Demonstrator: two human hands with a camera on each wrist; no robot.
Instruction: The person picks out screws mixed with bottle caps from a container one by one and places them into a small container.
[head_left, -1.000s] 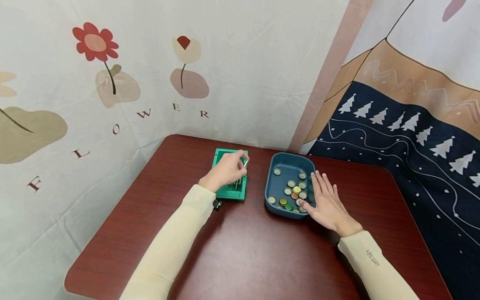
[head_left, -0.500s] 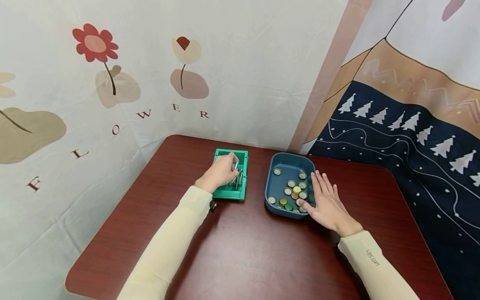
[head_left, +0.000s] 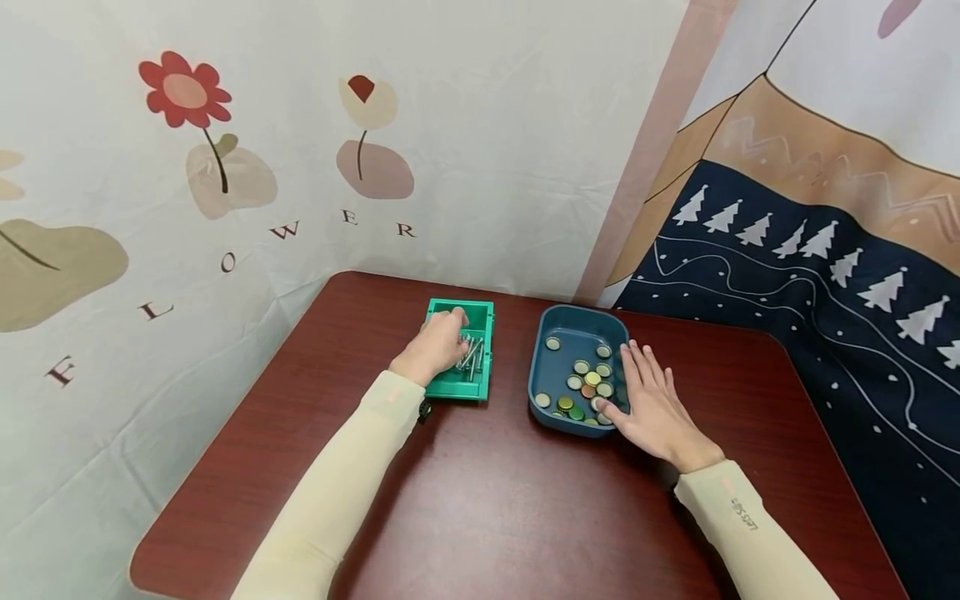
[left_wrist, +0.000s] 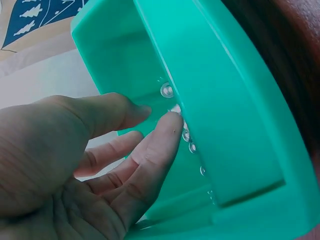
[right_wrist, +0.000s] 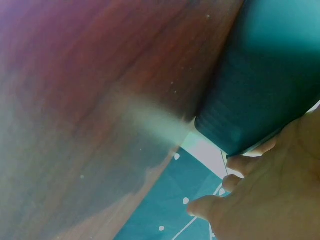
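Observation:
A green box (head_left: 459, 390) lies at the back middle of the table, holding several silver screws (head_left: 474, 357). My left hand (head_left: 429, 348) reaches down into it. In the left wrist view, a gap shows between its thumb and fingers, nothing is held there, and the fingertips are right by the screw heads (left_wrist: 167, 90). To the right stands a blue tray (head_left: 558, 312) with several bottle caps (head_left: 576, 412) in it. My right hand (head_left: 660, 412) rests on the tray's right rim, fingers straight and thumb lying over the edge. The right wrist view has these fingers alongside the dark outer wall.
The brown wooden table (head_left: 480, 500) carries both containers, with a strip of tabletop between them. Behind its back edge hangs a pale cloth (head_left: 495, 150) with printed flowers. A dark blue tree-patterned cloth (head_left: 810, 350) hangs at the right.
My left hand brought a silver screw leftward and down into the green box and let it go, its fingers parting. My right hand stayed at the tray. The head view shifted slightly.

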